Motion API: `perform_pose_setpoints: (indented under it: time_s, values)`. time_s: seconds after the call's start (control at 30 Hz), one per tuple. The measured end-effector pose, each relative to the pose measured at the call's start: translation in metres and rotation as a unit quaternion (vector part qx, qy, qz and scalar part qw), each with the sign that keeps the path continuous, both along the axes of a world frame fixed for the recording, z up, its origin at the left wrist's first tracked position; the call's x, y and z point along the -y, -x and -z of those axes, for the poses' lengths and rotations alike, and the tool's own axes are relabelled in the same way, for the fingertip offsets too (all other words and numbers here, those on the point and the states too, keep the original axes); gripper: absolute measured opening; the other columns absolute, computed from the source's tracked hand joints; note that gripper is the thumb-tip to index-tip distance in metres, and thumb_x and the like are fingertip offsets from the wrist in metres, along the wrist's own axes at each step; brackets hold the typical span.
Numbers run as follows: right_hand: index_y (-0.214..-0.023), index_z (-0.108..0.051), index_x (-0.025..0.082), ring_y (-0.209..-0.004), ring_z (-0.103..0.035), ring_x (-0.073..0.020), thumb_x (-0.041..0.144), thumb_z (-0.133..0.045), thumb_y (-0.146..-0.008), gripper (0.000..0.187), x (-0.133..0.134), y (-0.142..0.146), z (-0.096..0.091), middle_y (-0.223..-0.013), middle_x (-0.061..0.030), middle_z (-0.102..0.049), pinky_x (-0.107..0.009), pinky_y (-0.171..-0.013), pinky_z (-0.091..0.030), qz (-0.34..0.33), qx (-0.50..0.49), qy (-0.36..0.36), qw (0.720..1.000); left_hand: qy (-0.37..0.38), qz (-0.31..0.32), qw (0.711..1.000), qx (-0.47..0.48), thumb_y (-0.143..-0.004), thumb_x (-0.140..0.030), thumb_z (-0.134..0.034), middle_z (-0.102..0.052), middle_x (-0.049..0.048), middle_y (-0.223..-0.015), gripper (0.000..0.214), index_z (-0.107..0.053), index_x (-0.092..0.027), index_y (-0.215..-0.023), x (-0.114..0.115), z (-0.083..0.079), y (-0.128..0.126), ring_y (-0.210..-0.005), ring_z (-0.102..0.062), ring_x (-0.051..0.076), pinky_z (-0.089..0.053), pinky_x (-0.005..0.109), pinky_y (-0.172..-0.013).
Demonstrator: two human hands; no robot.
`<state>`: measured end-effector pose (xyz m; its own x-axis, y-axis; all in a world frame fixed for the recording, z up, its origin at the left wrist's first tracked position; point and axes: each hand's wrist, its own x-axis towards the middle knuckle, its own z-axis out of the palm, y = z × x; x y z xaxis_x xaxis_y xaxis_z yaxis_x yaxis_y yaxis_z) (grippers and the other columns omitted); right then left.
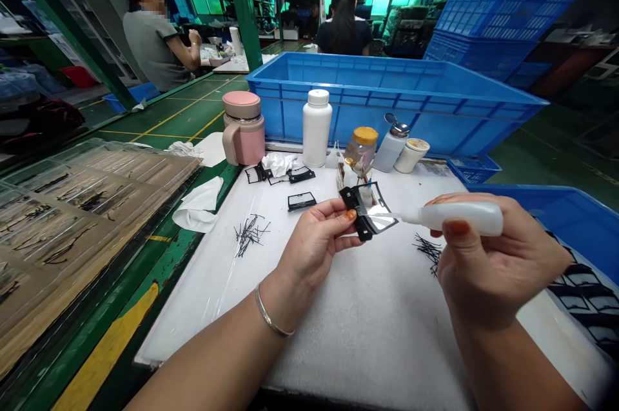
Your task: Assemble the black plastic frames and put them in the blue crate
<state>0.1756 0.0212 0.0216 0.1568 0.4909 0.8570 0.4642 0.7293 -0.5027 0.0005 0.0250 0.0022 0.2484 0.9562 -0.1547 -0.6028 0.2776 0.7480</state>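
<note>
My left hand (pixel 314 246) pinches a black-framed piece of transparent film (pixel 370 212) between thumb and fingers. My right hand (pixel 488 256) grips a white plastic squeeze bottle (pixel 459 219), and its thin nozzle reaches the film's right edge. Below the hands lies a white foam sheet (pixel 362 333). A loose black frame (pixel 301 201) rests on the sheet's far part, with a small heap of thin black strips (pixel 249 233) to its lower left. Another heap of strips (pixel 428 253) sits partly behind my right hand.
A large blue crate (pixel 387 95) stands beyond the bench, with a white bottle (pixel 317 128), pink flask (pixel 243 127) and amber-lidded jar (pixel 362 146) before it. A transparent tray of black strips (pixel 87 217) lies left. A blue bin (pixel 570 224) holds black frames at right. Co-workers (pixel 152 43) sit beyond.
</note>
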Motion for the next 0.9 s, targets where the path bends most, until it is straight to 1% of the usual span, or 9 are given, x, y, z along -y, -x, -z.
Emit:
perform_pose_setpoints:
  time_s: [0.03, 0.1, 0.2, 0.33, 0.47, 0.57, 0.73, 0.9]
  values:
    - [-0.083, -0.072, 0.025, -0.058, -0.058, -0.023, 0.026, -0.069, -0.079, 0.005, -0.0027, 0.0009, 0.0019, -0.071, -0.0049, -0.064, -0.036, -0.047, -0.04, 0.01, -0.022, -0.011, 1.0, 0.003, -0.001, 1.0, 0.0, -0.075, -0.016, -0.072, -0.065, 0.0054, -0.091, 0.022, -0.068, -0.013, -0.096, 0.0, -0.0001, 0.0001, -0.074, -0.061, 0.011, -0.053, 0.023, -0.068]
    - [-0.077, -0.072, 0.024, -0.055, -0.057, -0.0219, 0.031, -0.072, -0.076, 0.007, -0.0063, 0.0036, 0.0038, -0.066, -0.0042, -0.064, -0.034, -0.045, -0.038, 0.026, -0.054, -0.025, 0.998, 0.009, -0.002, 1.0, -0.001, -0.074, -0.016, -0.073, -0.065, 0.0053, -0.09, 0.022, -0.068, -0.013, -0.095, 0.0002, -0.0005, 0.0003, -0.073, -0.061, 0.012, -0.053, 0.024, -0.067]
    - [-0.077, -0.072, 0.024, -0.057, -0.058, -0.0214, 0.033, -0.073, -0.075, 0.01, -0.0067, 0.007, 0.0028, -0.067, -0.0032, -0.064, -0.034, -0.047, -0.04, 0.025, -0.056, -0.017, 0.998, 0.011, -0.003, 1.0, 0.0, -0.073, -0.016, -0.074, -0.065, 0.0052, -0.089, 0.022, -0.068, -0.013, -0.094, 0.0003, -0.0007, 0.0003, -0.072, -0.061, 0.012, -0.053, 0.024, -0.067]
    - [-0.078, -0.073, 0.024, -0.057, -0.058, -0.0228, 0.03, -0.073, -0.074, 0.006, -0.0042, 0.0079, 0.0005, -0.066, -0.004, -0.065, -0.035, -0.047, -0.04, 0.016, -0.057, -0.018, 0.998, 0.002, 0.001, 1.0, -0.002, -0.076, -0.016, -0.072, -0.064, 0.0054, -0.091, 0.021, -0.068, -0.013, -0.096, 0.0002, 0.0003, 0.0, -0.074, -0.061, 0.011, -0.053, 0.023, -0.068]
    - [-0.078, -0.073, 0.023, -0.057, -0.058, -0.0218, 0.028, -0.073, -0.074, 0.007, -0.0032, 0.008, 0.0, -0.067, -0.0038, -0.065, -0.035, -0.048, -0.04, 0.016, -0.058, -0.022, 0.998, -0.005, 0.003, 1.0, -0.003, -0.077, -0.017, -0.071, -0.064, 0.0048, -0.09, 0.019, -0.068, -0.014, -0.096, 0.0005, 0.0011, -0.0002, -0.074, -0.061, 0.01, -0.053, 0.022, -0.067]
    - [-0.079, -0.073, 0.023, -0.057, -0.057, -0.0206, 0.029, -0.073, -0.075, 0.008, -0.0034, 0.0087, -0.0005, -0.067, -0.0023, -0.065, -0.033, -0.049, -0.04, 0.017, -0.057, -0.02, 0.998, -0.007, 0.004, 1.0, -0.002, -0.077, -0.018, -0.072, -0.064, 0.0045, -0.088, 0.019, -0.068, -0.014, -0.095, 0.0007, 0.001, -0.0002, -0.071, -0.06, 0.01, -0.053, 0.022, -0.066]
    - [-0.079, -0.073, 0.021, -0.057, -0.058, -0.0197, 0.028, -0.074, -0.074, 0.008, -0.0031, 0.0094, -0.001, -0.068, -0.0028, -0.065, -0.032, -0.048, -0.039, 0.005, -0.056, -0.021, 0.998, -0.004, 0.003, 1.0, 0.0, -0.075, -0.018, -0.073, -0.064, 0.0044, -0.088, 0.02, -0.068, -0.014, -0.095, 0.0008, 0.0006, -0.0005, -0.072, -0.061, 0.011, -0.053, 0.023, -0.067]
    - [-0.08, -0.073, 0.021, -0.058, -0.058, -0.0187, 0.03, -0.074, -0.075, 0.01, -0.0009, 0.0096, -0.0013, -0.068, -0.0024, -0.065, -0.032, -0.049, -0.04, 0.015, -0.053, -0.008, 0.998, 0.001, 0.001, 1.0, 0.0, -0.075, -0.017, -0.073, -0.064, 0.0043, -0.087, 0.02, -0.068, -0.014, -0.094, 0.0006, 0.0009, -0.0006, -0.072, -0.061, 0.011, -0.053, 0.023, -0.066]
